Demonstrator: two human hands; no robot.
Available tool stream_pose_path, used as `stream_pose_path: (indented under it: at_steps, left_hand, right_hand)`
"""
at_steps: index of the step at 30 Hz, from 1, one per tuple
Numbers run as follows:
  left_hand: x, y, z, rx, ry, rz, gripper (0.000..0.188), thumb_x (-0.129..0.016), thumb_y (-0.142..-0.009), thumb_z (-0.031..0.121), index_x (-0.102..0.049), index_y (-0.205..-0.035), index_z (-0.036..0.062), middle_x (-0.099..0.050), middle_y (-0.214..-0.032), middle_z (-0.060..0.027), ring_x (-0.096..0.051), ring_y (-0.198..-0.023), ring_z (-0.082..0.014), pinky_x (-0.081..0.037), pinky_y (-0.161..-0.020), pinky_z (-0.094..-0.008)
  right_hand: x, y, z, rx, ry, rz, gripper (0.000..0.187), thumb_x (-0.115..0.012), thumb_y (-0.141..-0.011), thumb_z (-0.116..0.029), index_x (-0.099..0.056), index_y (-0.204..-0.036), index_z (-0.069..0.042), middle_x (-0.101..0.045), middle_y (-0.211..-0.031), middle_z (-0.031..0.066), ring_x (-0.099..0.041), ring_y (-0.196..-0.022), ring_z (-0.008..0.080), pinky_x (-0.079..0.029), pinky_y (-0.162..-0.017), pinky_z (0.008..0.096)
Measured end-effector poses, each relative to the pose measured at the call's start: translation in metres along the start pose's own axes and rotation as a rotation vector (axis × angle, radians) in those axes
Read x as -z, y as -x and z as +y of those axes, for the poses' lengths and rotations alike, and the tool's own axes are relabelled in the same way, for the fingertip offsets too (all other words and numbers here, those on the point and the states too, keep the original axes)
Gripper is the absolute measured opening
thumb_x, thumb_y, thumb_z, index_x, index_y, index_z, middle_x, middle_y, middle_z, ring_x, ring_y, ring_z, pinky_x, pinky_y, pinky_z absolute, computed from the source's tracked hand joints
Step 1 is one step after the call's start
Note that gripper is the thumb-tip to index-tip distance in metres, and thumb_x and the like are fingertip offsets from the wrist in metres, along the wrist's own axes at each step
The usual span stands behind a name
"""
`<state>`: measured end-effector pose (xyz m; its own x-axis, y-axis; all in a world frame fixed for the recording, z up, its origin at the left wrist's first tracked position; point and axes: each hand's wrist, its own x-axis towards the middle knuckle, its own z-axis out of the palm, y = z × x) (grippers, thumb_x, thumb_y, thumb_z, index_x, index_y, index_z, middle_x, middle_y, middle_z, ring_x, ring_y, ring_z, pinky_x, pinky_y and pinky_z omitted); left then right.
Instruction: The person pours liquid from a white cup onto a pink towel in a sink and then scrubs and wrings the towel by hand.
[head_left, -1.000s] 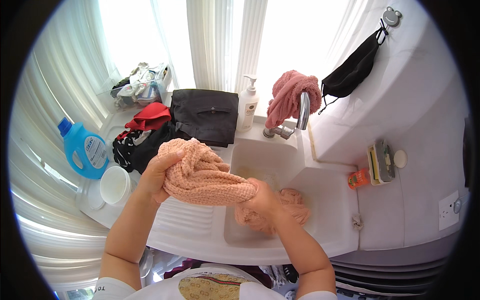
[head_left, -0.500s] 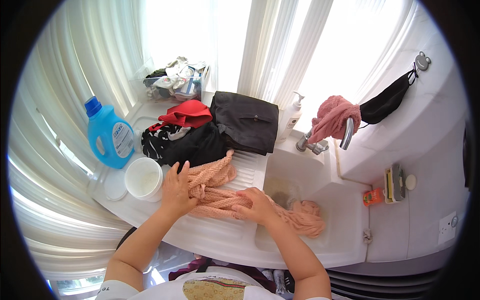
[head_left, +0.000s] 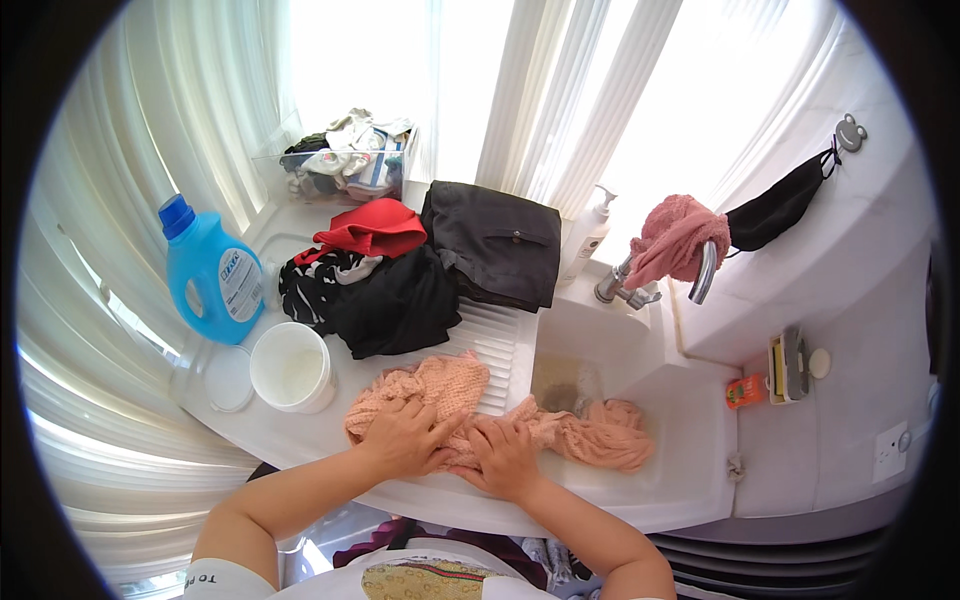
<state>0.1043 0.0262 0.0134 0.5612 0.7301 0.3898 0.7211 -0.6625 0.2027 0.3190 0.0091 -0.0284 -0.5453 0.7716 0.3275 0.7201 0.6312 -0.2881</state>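
Note:
A wet peach towel (head_left: 435, 380) with a waffled surface lies bunched on the ribbed washboard (head_left: 505, 345) of a white laundry sink. Its far right end (head_left: 605, 440) trails down into cloudy water in the basin. My left hand (head_left: 402, 435) presses on the bunched part, fingers bent into the cloth. Close beside it, my right hand (head_left: 503, 457) grips the towel near the basin's edge with curled fingers. Both thumbs are near each other at the middle of the towel.
Left of the towel stand a white tub (head_left: 293, 368), its round lid (head_left: 229, 380) and a blue detergent bottle (head_left: 215, 275). Behind lie black clothes (head_left: 400, 300), a red cloth (head_left: 372, 230) and folded dark trousers (head_left: 495, 245). A pink towel (head_left: 675, 240) hangs over the faucet (head_left: 705, 275).
The towel, stretched out before, is now gathered into a bunch nearer me. My left hand has moved down and right onto it. My right hand has moved slightly nearer me and closed.

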Motion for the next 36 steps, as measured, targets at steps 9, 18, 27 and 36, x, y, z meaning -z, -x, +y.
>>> stream_pose_path:
  at_steps: [9, 18, 27, 36]
  left_hand:
    - [-0.032, -0.057, -0.030, 0.015, -0.036, 0.116, 0.027, -0.069, -0.076, 0.034, -0.068, -0.088, 0.0099, -0.057, -0.123, -0.0116, -0.053, -0.107, -0.0336, -0.039, -0.090, -0.0487]
    - [-0.070, -0.072, -0.052, 0.048, 0.154, -0.056, 0.043, -0.068, -0.076, 0.045, -0.062, -0.092, 0.0052, -0.061, -0.110, -0.0130, -0.052, -0.111, -0.0353, -0.038, -0.095, -0.0466]
    - [-0.019, -0.015, -0.007, -0.129, 0.069, 0.102, 0.040, -0.066, -0.080, 0.048, -0.062, -0.082, 0.0090, -0.060, -0.102, -0.0099, -0.052, -0.106, -0.0292, -0.037, -0.086, -0.0474]
    - [-0.051, -0.092, -0.030, 0.320, -0.090, 0.143, 0.033, -0.069, -0.080, 0.040, -0.064, -0.092, 0.0100, -0.059, -0.097, -0.0083, -0.056, -0.092, -0.0289, -0.041, -0.080, -0.0444]
  right_hand:
    - [-0.007, -0.069, 0.060, -0.008, -0.065, 0.093, 0.065, -0.080, -0.060, -0.043, -0.059, -0.111, -0.008, -0.055, -0.115, 0.0108, -0.051, -0.110, 0.0305, -0.044, -0.087, 0.0452]
    - [-0.020, -0.076, 0.056, -0.303, -0.150, 0.139, 0.055, -0.081, -0.062, -0.033, -0.058, -0.103, -0.006, -0.055, -0.119, 0.0163, -0.053, -0.112, 0.0380, -0.044, -0.094, 0.0480]
    - [0.001, -0.018, 0.041, 0.100, -0.280, 0.190, 0.046, -0.081, -0.063, -0.033, -0.056, -0.089, -0.005, -0.052, -0.131, 0.0175, -0.050, -0.120, 0.0392, -0.041, -0.098, 0.0480]
    - [-0.019, -0.080, 0.081, -0.303, -0.320, 0.230, 0.071, -0.080, -0.065, -0.034, -0.051, -0.123, -0.005, -0.059, -0.111, 0.0123, -0.056, -0.100, 0.0304, -0.043, -0.088, 0.0416]
